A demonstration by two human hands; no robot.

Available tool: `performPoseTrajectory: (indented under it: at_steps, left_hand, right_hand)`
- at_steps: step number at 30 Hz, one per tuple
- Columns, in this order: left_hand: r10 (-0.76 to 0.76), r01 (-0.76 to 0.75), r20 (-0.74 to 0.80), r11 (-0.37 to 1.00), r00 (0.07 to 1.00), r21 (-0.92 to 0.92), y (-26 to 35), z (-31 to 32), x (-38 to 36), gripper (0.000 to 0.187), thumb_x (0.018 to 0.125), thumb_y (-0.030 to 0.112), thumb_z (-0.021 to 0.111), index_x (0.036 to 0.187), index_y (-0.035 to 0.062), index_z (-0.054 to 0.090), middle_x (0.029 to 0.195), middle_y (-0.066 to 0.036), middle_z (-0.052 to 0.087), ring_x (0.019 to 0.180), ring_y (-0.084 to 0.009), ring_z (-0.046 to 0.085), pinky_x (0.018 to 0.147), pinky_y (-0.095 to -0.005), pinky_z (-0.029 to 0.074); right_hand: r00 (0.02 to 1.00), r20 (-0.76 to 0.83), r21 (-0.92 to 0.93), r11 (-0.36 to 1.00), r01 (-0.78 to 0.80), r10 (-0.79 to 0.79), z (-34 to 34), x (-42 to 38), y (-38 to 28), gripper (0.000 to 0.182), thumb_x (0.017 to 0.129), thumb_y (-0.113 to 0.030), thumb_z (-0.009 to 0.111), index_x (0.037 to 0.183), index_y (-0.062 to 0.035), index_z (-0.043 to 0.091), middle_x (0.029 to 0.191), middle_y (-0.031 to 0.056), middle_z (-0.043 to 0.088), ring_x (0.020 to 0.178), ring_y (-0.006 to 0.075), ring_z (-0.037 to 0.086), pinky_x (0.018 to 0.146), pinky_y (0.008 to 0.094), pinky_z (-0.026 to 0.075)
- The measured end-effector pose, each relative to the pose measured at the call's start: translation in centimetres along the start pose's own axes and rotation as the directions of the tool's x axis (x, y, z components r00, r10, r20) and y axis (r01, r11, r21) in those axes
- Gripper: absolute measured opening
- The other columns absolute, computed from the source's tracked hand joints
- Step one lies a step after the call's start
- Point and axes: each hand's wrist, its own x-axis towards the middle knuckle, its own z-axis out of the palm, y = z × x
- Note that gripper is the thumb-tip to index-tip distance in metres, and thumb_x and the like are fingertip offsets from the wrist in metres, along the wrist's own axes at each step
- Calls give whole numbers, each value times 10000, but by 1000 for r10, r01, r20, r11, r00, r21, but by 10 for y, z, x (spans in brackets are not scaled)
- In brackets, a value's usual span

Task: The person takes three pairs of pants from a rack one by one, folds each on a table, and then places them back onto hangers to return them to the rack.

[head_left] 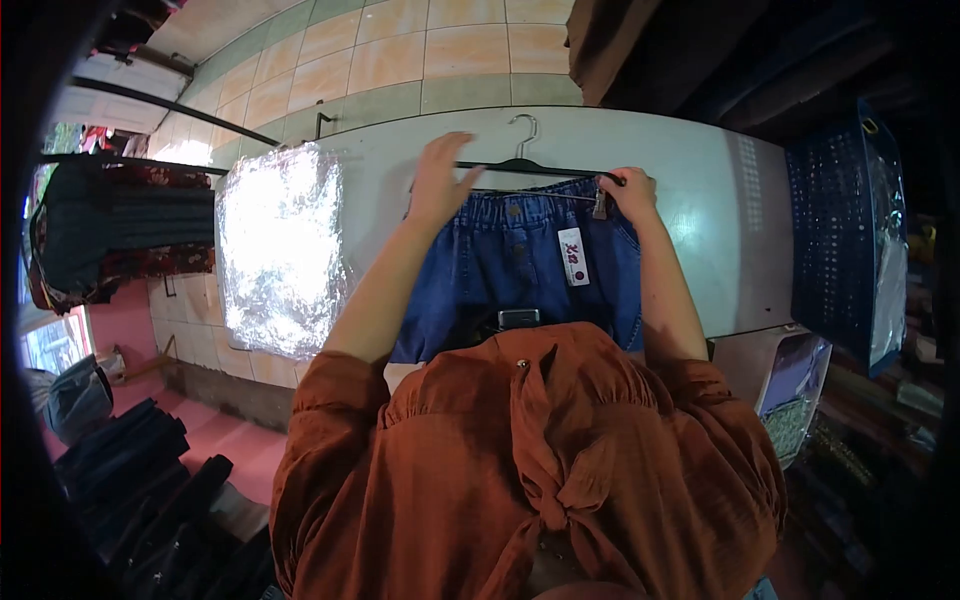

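Both forearms extend forward over a pale table (700,190).

Left hand (437,180): fingers spread, palm flat on the waistband corner of the blue denim garment (500,270), fingertips touching the black hanger (530,165).

Right hand (632,192): fingers curled, pinching the hanger's right end at its metal clip (600,203).

Garment lies flat on the table centre, elastic gathered waistband at the hanger, white tag (573,256) on it.

Crinkled, shiny plastic bag (280,245) lies left of it.

Blue perforated basket (835,220), at right, contents unclear.
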Motion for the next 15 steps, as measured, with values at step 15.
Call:
performPoseTrajectory:
  at_steps: [15]
  left_hand:
    - [221, 75, 791, 945, 571, -318, 86, 76, 111, 491, 664, 288, 748, 1066, 49, 596, 889, -83, 655, 834, -193, 606, 788, -301, 446]
  right_hand:
    - [965, 189, 885, 394, -247, 180, -1, 11, 16, 336, 698, -106, 682, 1011, -14, 598, 938, 129, 626, 830, 239, 598, 745, 332, 462]
